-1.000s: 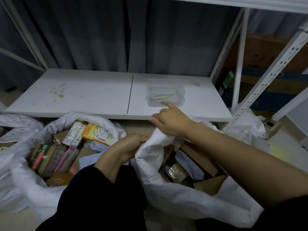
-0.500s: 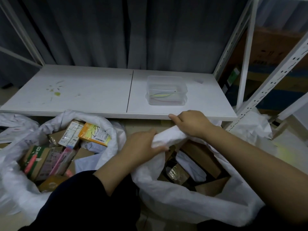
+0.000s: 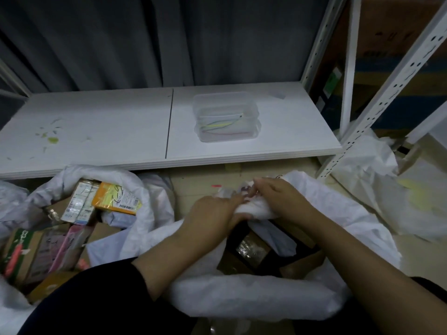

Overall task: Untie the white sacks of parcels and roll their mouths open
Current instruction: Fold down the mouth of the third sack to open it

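Below the white shelf (image 3: 121,131), both hands grip the far rolled rim of the open white sack (image 3: 254,296): left hand (image 3: 212,213) and right hand (image 3: 280,199) curled around bunched fabric.

I am wearing a dark, near-black fabric left sleeve (image 3: 92,298), ending in a rounded cuff partway up my forearm. Only a sliver of the matching dark right sleeve (image 3: 437,292) is showing. My left hand (image 3: 212,215) and right hand (image 3: 280,199) are showing bare.
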